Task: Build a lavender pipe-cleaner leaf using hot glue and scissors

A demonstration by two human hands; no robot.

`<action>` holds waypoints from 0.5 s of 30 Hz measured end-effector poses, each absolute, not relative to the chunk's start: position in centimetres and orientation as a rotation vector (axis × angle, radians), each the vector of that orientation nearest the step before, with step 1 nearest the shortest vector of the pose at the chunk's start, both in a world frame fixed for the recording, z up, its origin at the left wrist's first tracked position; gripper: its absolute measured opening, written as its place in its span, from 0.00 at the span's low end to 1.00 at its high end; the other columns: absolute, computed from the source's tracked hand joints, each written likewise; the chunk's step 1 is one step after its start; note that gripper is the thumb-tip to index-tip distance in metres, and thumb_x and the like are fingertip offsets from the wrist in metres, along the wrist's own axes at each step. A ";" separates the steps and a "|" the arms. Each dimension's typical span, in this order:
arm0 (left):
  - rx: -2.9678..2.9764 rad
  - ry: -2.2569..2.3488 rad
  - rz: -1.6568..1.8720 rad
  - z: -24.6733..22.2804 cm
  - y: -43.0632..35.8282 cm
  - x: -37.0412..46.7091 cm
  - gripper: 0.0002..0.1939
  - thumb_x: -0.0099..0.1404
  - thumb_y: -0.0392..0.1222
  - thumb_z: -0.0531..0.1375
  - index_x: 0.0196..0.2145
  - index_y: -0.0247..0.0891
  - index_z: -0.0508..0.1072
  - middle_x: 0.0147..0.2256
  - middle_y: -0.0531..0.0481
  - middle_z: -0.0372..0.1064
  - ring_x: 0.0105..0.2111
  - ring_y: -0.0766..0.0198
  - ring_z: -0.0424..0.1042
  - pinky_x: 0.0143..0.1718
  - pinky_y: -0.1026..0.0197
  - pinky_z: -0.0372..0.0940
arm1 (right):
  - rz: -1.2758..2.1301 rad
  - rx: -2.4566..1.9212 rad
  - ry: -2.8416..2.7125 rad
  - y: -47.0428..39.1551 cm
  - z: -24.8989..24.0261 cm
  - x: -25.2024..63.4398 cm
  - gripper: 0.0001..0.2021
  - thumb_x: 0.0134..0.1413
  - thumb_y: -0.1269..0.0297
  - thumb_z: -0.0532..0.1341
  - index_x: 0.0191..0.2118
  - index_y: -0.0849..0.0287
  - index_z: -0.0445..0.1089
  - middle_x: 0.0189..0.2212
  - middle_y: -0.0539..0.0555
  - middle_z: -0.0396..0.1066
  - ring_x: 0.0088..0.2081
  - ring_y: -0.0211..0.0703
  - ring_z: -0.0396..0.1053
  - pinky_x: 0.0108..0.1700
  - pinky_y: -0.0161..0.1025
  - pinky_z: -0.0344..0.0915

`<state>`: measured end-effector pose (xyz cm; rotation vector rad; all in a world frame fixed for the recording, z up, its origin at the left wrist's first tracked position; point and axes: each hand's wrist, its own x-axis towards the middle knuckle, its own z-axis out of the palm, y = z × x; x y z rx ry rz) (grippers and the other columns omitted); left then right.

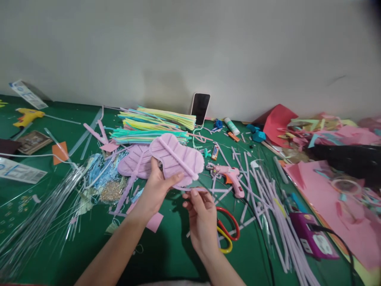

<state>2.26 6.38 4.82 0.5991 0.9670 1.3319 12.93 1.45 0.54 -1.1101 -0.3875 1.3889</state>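
My left hand (160, 184) grips a light purple fuzzy wing shape (178, 159) with a raised strip along its middle, thumb on its front. Below the shape, my right hand (201, 210) pinches a thin purple pipe cleaner (218, 190) between thumb and fingers; its left part runs along the lower edge of the shape. A second purple wing shape (135, 159) lies on the table behind my left hand, with a long fuzzy purple stem (126, 194) reaching down from it.
Around them lie a pink glue gun (229, 174), red and yellow scissors handles (232, 224), pipe cleaner bundles (154, 125), a leaning phone (200, 108), loose purple stems (279, 222), a purple device (312, 236), pink paper (336, 214), wires (38, 210) and a yellow glue gun (28, 117).
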 end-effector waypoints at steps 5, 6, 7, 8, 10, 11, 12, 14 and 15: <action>0.519 0.954 1.409 3.9 7.0 1.9 0.28 0.55 0.32 0.68 0.50 0.50 0.65 0.50 0.54 0.73 0.49 0.62 0.74 0.46 0.61 0.72 | 1.430 -1.132 -0.753 0.5 0.1 13.1 0.08 0.52 0.61 0.68 0.35 0.56 0.69 0.32 0.48 0.72 0.32 0.36 0.73 0.31 0.31 0.69; 0.483 0.942 1.406 3.7 7.1 1.8 0.24 0.57 0.33 0.67 0.48 0.48 0.66 0.49 0.54 0.74 0.49 0.62 0.75 0.46 0.60 0.72 | 1.441 -1.153 -0.816 0.4 -0.1 13.3 0.09 0.51 0.63 0.68 0.38 0.55 0.69 0.34 0.49 0.72 0.33 0.37 0.73 0.32 0.32 0.69; 0.440 0.930 1.401 3.5 7.2 1.5 0.19 0.59 0.34 0.66 0.46 0.47 0.68 0.48 0.54 0.74 0.48 0.63 0.75 0.46 0.59 0.72 | 1.444 -1.182 -0.880 0.4 -0.4 13.7 0.12 0.49 0.65 0.68 0.41 0.55 0.69 0.36 0.50 0.73 0.33 0.37 0.73 0.32 0.33 0.69; 0.397 0.914 1.396 3.3 7.3 1.3 0.15 0.60 0.34 0.64 0.44 0.46 0.69 0.47 0.54 0.75 0.48 0.63 0.75 0.46 0.59 0.72 | 1.435 -1.218 -0.952 0.4 -0.6 14.3 0.16 0.47 0.66 0.68 0.44 0.55 0.69 0.38 0.51 0.74 0.33 0.38 0.73 0.32 0.33 0.69; 0.331 0.873 1.402 3.1 7.6 0.8 0.09 0.63 0.35 0.61 0.42 0.44 0.71 0.47 0.53 0.76 0.49 0.62 0.74 0.47 0.56 0.72 | 1.377 -1.311 -1.137 0.7 -0.9 15.8 0.21 0.45 0.67 0.69 0.48 0.55 0.71 0.41 0.54 0.75 0.34 0.40 0.74 0.33 0.35 0.69; 0.301 0.857 1.405 3.0 7.7 0.5 0.08 0.64 0.35 0.60 0.41 0.43 0.72 0.46 0.52 0.76 0.49 0.61 0.74 0.48 0.55 0.72 | 1.328 -1.363 -1.219 0.9 -0.9 16.7 0.20 0.46 0.67 0.68 0.48 0.56 0.72 0.41 0.55 0.75 0.36 0.42 0.74 0.35 0.36 0.70; 0.275 0.847 1.406 3.0 7.7 0.3 0.07 0.64 0.35 0.59 0.40 0.42 0.73 0.45 0.51 0.77 0.50 0.60 0.74 0.48 0.54 0.72 | 1.278 -1.413 -1.274 1.2 -0.8 17.7 0.17 0.47 0.65 0.68 0.46 0.56 0.74 0.40 0.56 0.76 0.37 0.43 0.74 0.38 0.38 0.70; 0.230 0.845 1.400 3.1 7.8 0.0 0.07 0.64 0.34 0.58 0.39 0.40 0.74 0.43 0.49 0.78 0.49 0.59 0.75 0.48 0.54 0.72 | 1.210 -1.508 -1.249 1.7 -0.3 19.2 0.14 0.49 0.60 0.68 0.43 0.57 0.76 0.40 0.57 0.77 0.38 0.46 0.74 0.38 0.40 0.71; 0.215 0.841 1.395 3.1 7.8 -0.1 0.06 0.64 0.34 0.58 0.38 0.39 0.74 0.42 0.49 0.78 0.49 0.59 0.75 0.48 0.55 0.72 | 1.207 -1.534 -1.209 2.0 0.1 19.7 0.15 0.48 0.57 0.68 0.42 0.57 0.76 0.41 0.58 0.77 0.38 0.47 0.74 0.37 0.40 0.71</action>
